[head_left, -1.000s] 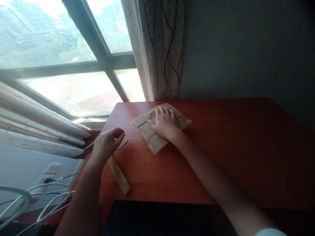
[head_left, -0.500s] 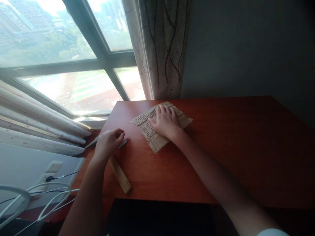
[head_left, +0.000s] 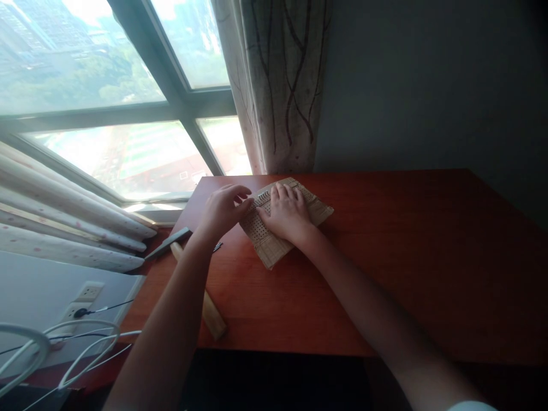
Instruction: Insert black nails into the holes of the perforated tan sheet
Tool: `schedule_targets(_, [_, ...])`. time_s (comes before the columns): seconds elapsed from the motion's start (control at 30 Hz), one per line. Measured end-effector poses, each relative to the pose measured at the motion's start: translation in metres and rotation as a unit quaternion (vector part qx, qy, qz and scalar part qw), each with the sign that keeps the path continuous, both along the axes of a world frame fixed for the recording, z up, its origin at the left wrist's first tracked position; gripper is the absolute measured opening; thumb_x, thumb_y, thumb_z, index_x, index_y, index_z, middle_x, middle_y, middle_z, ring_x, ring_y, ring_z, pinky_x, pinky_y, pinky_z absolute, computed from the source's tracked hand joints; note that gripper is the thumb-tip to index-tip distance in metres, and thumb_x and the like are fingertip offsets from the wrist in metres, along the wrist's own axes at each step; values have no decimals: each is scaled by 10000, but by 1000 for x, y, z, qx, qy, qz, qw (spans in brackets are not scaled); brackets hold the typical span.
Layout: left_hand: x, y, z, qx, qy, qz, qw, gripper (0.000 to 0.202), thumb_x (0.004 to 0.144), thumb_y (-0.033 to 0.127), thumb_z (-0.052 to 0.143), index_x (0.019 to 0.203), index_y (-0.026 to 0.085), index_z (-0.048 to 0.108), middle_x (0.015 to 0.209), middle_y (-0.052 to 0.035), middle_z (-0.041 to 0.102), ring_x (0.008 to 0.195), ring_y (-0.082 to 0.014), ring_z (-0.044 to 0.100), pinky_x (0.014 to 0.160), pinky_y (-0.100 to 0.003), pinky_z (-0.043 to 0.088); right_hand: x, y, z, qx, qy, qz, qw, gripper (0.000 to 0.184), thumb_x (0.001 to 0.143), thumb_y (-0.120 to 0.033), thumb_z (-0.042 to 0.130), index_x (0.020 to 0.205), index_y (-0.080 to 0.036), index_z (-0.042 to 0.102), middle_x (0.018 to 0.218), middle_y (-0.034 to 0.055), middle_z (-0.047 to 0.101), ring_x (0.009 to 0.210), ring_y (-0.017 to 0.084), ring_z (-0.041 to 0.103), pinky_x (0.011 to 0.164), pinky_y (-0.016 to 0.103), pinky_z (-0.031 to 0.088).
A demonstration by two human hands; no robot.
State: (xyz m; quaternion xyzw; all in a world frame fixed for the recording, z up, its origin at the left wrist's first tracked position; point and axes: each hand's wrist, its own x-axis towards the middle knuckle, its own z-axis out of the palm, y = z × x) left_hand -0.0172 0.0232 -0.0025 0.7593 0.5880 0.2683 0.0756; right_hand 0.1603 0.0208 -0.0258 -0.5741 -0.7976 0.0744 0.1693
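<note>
My right hand [head_left: 289,211] lies flat with fingers spread on a piece of cardboard [head_left: 274,251] dotted with rows of small holes. Beside its fingertips, several small metal pins [head_left: 264,195] stand in a row near the cardboard's far edge. My left hand [head_left: 225,211] is at the cardboard's left side, thumb and fingers curled together; whatever they hold is too small to make out. Below that hand, a few loose metal pins [head_left: 218,247] lie on the table. A hammer [head_left: 213,317] with a wooden handle lies partly hidden under my left forearm.
The reddish wooden table [head_left: 406,257] reaches to a dark wall on the right. A window [head_left: 107,148] and curtains [head_left: 286,85] border its far left side. White cables [head_left: 92,325] and a wall socket [head_left: 89,292] are at lower left.
My left hand has moved up and right, from above the loose pins to the left side of the cardboard. The hammer's head is now uncovered. My right hand stays in place.
</note>
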Motion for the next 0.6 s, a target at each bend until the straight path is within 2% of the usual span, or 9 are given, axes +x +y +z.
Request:
schedule_targets(0.2, [15,21,0,-11,64,-21,998,153,812,274,612,832,170,724,784,-68,714,687,-187,618,650,-300,465,-1,1,-1,8,6,-1,1000,752,947,-524,442,1483,4,415,1562,218,401,1424,338,341,1187,502,189])
schedule_targets(0.3, [15,25,-2,21,37,-46,998,137,814,229,581,821,173,705,797,-64,708,702,-183,611,655,-295,464,0,1,-1,8,11,-4,1000,747,952,-530,431,1478,1,424,1556,220,411,1413,341,354,1182,498,197])
schedule_targets(0.4, [15,27,-2,82,-28,-33,996,135,840,226,557,844,176,682,820,-56,695,733,-172,612,661,-282,478,0,1,0,-1,11,-1,1000,755,956,-537,413,1487,0,410,1569,221,391,1423,342,340,1183,509,192])
schedule_targets(0.5, [16,24,9,130,-87,-7,988,109,863,228,555,854,175,650,837,-44,683,766,-157,623,677,-269,501,1,1,0,-8,10,5,1000,759,953,-527,413,1495,4,396,1578,220,376,1439,340,319,1189,513,181])
schedule_targets(0.6, [11,14,28,161,-134,13,978,77,868,242,584,870,181,630,854,-30,680,786,-144,639,683,-259,522,1,2,-1,-9,8,6,1000,763,951,-521,410,1498,11,391,1582,219,369,1441,340,318,1192,514,182])
